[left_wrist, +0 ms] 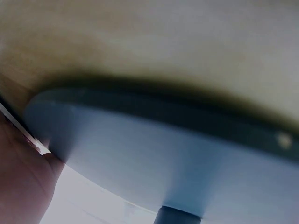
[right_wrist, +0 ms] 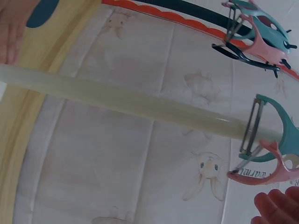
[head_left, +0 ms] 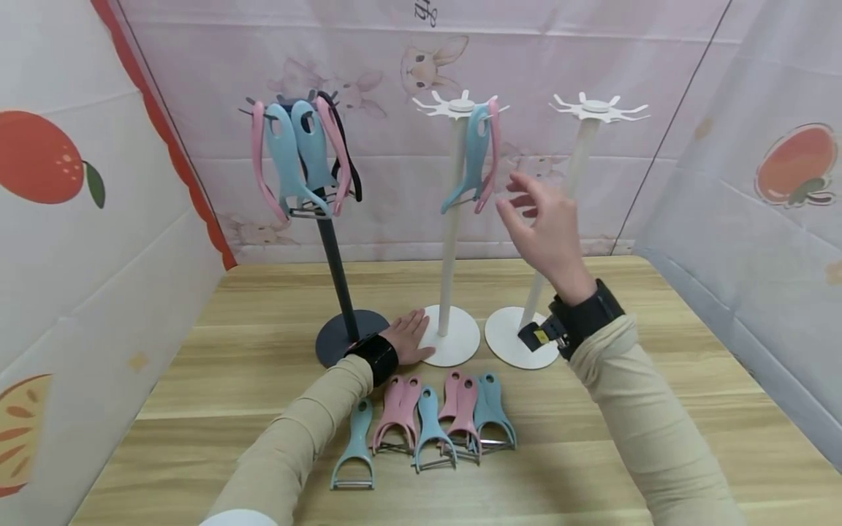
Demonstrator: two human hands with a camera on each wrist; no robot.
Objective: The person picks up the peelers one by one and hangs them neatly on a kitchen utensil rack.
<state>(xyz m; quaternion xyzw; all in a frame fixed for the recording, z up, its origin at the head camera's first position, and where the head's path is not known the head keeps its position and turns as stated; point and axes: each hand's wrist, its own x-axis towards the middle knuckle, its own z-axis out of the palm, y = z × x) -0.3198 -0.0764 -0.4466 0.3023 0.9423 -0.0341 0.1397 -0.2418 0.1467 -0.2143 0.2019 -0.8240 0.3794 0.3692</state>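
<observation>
Pink peeler (head_left: 495, 142), hung on white stand (head_left: 448, 263), upper centre of the frame.
Same stand: one blue peeler (head_left: 472, 168). Black stand (head_left: 337, 267), upper left: pink, blue and black peelers (head_left: 283, 153). Your right hand (head_left: 547, 228), just right of the pink peeler, is loosely bent, grasping nothing; your left hand (head_left: 408, 339) lies outspread, touching the white stand's base (head_left: 460, 345), above loose peelers (head_left: 428, 416), lower centre.

The left sleeve (head_left: 299, 435) and right sleeve (head_left: 651, 420) are tan and creased, the left strap (head_left: 379, 358) and right strap (head_left: 592, 315) wide and black, with a small black block (head_left: 530, 338) bearing a yellow mark (head_left: 541, 337) jutting from the right one.
</observation>
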